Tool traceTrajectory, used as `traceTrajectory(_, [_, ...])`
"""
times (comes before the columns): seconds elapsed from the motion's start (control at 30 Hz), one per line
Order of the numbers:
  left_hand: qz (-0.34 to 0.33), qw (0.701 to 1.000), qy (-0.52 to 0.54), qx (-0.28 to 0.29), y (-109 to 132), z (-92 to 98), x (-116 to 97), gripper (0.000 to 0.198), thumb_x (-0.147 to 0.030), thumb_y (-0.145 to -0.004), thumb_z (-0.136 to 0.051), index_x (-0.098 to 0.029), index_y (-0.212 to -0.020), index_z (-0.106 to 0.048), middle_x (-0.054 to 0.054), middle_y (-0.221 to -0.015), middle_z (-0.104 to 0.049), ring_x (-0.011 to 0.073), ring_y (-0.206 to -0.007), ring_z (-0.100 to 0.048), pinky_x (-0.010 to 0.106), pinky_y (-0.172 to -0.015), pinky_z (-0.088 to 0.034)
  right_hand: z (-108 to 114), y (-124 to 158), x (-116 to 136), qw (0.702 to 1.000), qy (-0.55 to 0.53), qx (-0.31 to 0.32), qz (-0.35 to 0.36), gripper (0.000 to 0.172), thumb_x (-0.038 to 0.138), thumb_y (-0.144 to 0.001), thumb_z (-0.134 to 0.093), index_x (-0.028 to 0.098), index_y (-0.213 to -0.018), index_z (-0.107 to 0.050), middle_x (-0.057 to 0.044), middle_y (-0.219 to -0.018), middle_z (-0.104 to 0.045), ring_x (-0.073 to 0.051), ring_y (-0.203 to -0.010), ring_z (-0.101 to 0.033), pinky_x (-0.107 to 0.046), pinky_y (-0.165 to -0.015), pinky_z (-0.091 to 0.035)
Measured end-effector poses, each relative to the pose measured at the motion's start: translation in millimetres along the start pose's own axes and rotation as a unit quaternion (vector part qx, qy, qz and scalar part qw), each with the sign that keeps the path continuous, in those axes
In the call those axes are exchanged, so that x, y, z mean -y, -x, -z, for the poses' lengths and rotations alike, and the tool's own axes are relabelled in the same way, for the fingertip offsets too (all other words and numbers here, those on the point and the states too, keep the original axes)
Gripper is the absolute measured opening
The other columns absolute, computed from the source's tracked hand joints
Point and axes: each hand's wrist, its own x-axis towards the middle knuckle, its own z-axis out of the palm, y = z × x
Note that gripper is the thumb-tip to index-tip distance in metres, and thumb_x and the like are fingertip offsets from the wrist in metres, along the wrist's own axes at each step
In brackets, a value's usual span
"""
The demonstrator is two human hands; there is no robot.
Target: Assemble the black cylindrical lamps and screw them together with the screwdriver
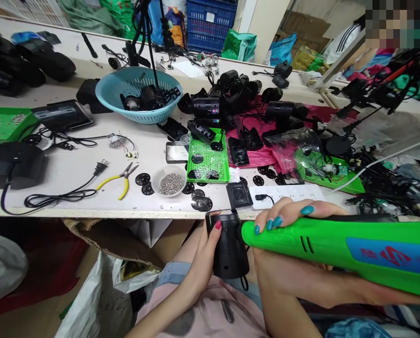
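Note:
In my left hand (206, 251) is a black plastic housing (231, 256), held over my lap with the thumb along its side. A small loop of black cord hangs below it. My right hand (291, 213) is wrapped over a green electric screwdriver (319, 249) with a blue label. The screwdriver lies nearly level, its nose against the right side of the housing; the bit's tip is hidden. On the table edge just beyond sit a black square part (238, 194) and a white power strip (287, 195) with a black plug in it.
A bowl of small screws (171, 184), yellow-handled pliers (123, 180) and a green tray (208, 176) with black discs lie near the front edge. Behind stands a blue basket (139, 112) of parts. Black housings (206, 107) and cords crowd the right side.

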Motion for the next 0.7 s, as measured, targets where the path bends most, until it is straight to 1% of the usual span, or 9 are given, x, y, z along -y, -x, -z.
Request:
traceTrajectory(0.1, [0.0, 0.999, -0.033, -0.018, -0.3, -2.2, -1.7, 0.054, -0.047, -0.087, -0.071, -0.026, -0.136, -0.062, 0.006, -0.139, -0.064, 0.0305, -0.14, -0.048, 0.043, -0.121, -0.029, 0.8, 0.1, 2.5, 1.0, -0.007, 0.006, -0.022, 0.039, 0.062, -0.08, -0.065, 0.026, -0.094, -0.061, 0.002, -0.069, -0.05, -0.016, -0.054, -0.048, -0.028, -0.042, -0.043])
traceTrajectory(0.17, [-0.003, 1.0, -0.019, -0.021, -2.4, -4.4, -3.8, 0.053, -0.047, -0.086, -0.072, -0.025, -0.134, -0.064, 0.007, -0.138, -0.065, 0.0305, -0.139, -0.049, 0.042, -0.119, -0.034, 6.1, -4.5, 7.3, 1.0, -0.007, 0.011, -0.025, 0.037, 0.058, -0.078, -0.07, 0.026, -0.096, -0.062, 0.002, -0.071, -0.052, -0.016, -0.056, -0.049, -0.029, -0.043, -0.046])
traceTrajectory(0.3, [0.001, 0.999, 0.02, -0.049, -7.6, -5.4, -7.8, 0.056, -0.053, -0.083, -0.073, -0.023, -0.13, -0.066, 0.008, -0.131, -0.07, 0.031, -0.135, -0.053, 0.04, -0.113, -0.042, 24.5, -21.7, 18.0, 0.996, 0.009, 0.001, 0.094, 0.033, 0.046, -0.076, -0.071, 0.024, -0.099, -0.064, 0.003, -0.072, -0.054, -0.017, -0.055, -0.052, -0.032, -0.041, -0.047])
traceTrajectory(0.33, [0.006, 0.998, 0.03, -0.05, -8.0, -5.1, -8.6, 0.058, -0.055, -0.082, -0.073, -0.022, -0.13, -0.066, 0.009, -0.13, -0.07, 0.0317, -0.133, -0.055, 0.04, -0.111, -0.044, 28.1, -25.4, 19.8, 0.994, 0.012, -0.003, 0.107, 0.03, 0.044, -0.078, -0.068, 0.023, -0.1, -0.065, 0.002, -0.073, -0.055, -0.018, -0.056, -0.053, -0.034, -0.042, -0.048])
traceTrajectory(0.4, [0.018, 0.998, 0.049, -0.037, -7.0, -5.0, -9.9, 0.062, -0.058, -0.081, -0.072, -0.021, -0.13, -0.066, 0.011, -0.128, -0.071, 0.0334, -0.128, -0.059, 0.042, -0.107, -0.048, 31.3, -29.4, 21.1, 0.996, 0.013, -0.004, 0.087, 0.025, 0.041, -0.083, -0.064, 0.022, -0.1, -0.065, 0.002, -0.074, -0.055, -0.019, -0.059, -0.054, -0.035, -0.045, -0.05])
traceTrajectory(0.5, [0.025, 0.998, 0.058, 0.006, -2.9, -6.8, -10.3, 0.064, -0.061, -0.083, -0.069, -0.02, -0.132, -0.065, 0.012, -0.126, -0.071, 0.0343, -0.122, -0.062, 0.044, -0.105, -0.049, 27.0, -26.7, 17.7, 0.999, 0.0, -0.013, 0.035, 0.026, 0.046, -0.086, -0.065, 0.023, -0.099, -0.065, 0.003, -0.073, -0.054, -0.017, -0.06, -0.054, -0.032, -0.045, -0.05])
traceTrajectory(0.57, [0.008, 0.999, 0.046, 0.022, -0.4, -8.1, -8.8, 0.061, -0.058, -0.086, -0.066, -0.022, -0.135, -0.062, 0.011, -0.128, -0.07, 0.0333, -0.125, -0.06, 0.044, -0.107, -0.048, 20.8, -21.6, 14.0, 0.999, -0.007, -0.01, 0.045, 0.03, 0.05, -0.085, -0.067, 0.023, -0.098, -0.065, 0.003, -0.071, -0.055, -0.016, -0.059, -0.052, -0.031, -0.043, -0.049])
traceTrajectory(0.63, [-0.02, 0.999, 0.025, 0.018, 1.0, -7.8, -5.4, 0.059, -0.054, -0.088, -0.066, -0.024, -0.138, -0.06, 0.01, -0.131, -0.068, 0.0323, -0.129, -0.057, 0.043, -0.11, -0.045, 14.0, -16.9, 11.5, 0.998, 0.003, -0.017, 0.058, 0.036, 0.055, -0.083, -0.067, 0.022, -0.097, -0.065, 0.002, -0.071, -0.055, -0.017, -0.06, -0.053, -0.031, -0.044, -0.049])
traceTrajectory(0.7, [-0.037, 0.999, 0.011, -0.004, 1.8, -5.8, -1.3, 0.059, -0.053, -0.086, -0.068, -0.025, -0.137, -0.061, 0.009, -0.132, -0.068, 0.0325, -0.131, -0.055, 0.043, -0.111, -0.043, 8.3, -14.5, 10.8, 0.998, 0.018, -0.03, 0.056, 0.036, 0.055, -0.082, -0.067, 0.021, -0.095, -0.064, 0.002, -0.07, -0.054, -0.018, -0.06, -0.054, -0.032, -0.046, -0.049])
